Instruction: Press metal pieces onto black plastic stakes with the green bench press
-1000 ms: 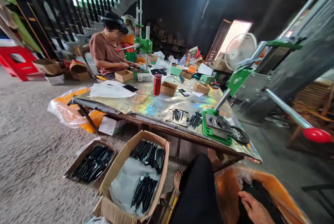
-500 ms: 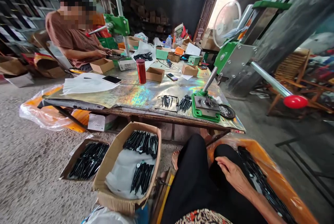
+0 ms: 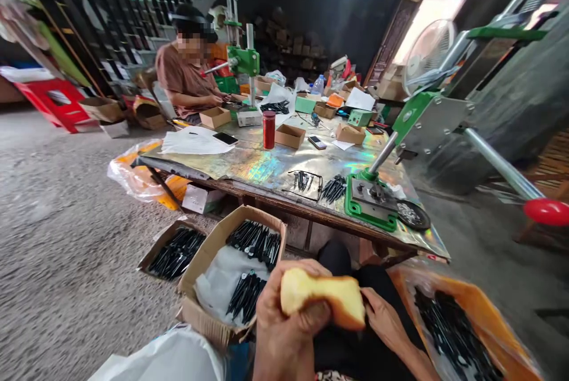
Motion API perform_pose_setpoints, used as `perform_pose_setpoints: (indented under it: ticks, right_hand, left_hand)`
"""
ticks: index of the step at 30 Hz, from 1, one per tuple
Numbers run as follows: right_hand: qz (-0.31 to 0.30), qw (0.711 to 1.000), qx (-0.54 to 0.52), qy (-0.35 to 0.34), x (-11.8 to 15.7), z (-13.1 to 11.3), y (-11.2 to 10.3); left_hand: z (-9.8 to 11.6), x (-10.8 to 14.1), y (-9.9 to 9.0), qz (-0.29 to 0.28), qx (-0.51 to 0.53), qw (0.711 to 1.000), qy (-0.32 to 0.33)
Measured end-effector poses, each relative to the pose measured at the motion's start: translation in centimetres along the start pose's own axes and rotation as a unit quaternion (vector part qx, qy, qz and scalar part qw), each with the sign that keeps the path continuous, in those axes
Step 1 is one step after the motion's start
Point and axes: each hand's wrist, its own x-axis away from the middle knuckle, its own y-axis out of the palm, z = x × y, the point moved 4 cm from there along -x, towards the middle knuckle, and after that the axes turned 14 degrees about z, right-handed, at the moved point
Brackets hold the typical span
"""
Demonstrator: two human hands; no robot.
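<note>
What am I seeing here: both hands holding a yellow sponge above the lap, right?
No, it isn't a sponge. The head view shows the left hand and right hand holding a piece of bread above the lap.

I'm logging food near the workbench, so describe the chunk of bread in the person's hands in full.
The chunk of bread looks soft, pale yellow and irregular, with a golden-brown crust along its lower right edge. It is held up in the air, its left part gripped by the left hand, while the right hand's fingers touch its right end.
</note>
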Motion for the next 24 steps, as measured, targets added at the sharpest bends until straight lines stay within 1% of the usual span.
perform_pose_setpoints:
  ticks: [2,4,6,9,13,17,24]
  right_hand:
    - [-0.003,1.0,0.003,-0.003,0.2,1.0,0.2]
    - [-0.003,1.0,0.003,-0.001,0.6,1.8,0.2]
    - [-0.001,1.0,0.001,0.005,0.9,2.3,0.0]
    - [0.002,1.0,-0.001,0.017,1.3,2.8,-0.3]
    - [-0.009,1.0,0.002,0.028,1.4,2.7,-0.4]
    - [-0.03,0.999,0.017,0.034,1.2,2.5,-0.2]
    - [-0.052,0.996,0.052,0.057,1.1,2.9,0.8]
  left_hand:
    - [-0.7,-0.3,-0.1,0.028,-0.004,1.0,-0.012]
    - [-1.4,-0.1,-0.5,0.029,-0.009,0.999,-0.019]
    - [-2.1,0.3,-0.8,0.009,-0.013,1.0,-0.022]
    - [-2.6,1.1,-0.7,-0.035,-0.017,0.999,-0.011]
    - [-2.9,1.6,-0.4,-0.067,-0.03,0.997,0.003]
    - [-2.9,1.3,-0.6,-0.067,-0.034,0.997,0.019]
    - [-3.0,0.3,-1.6,-0.062,-0.056,0.996,0.018]
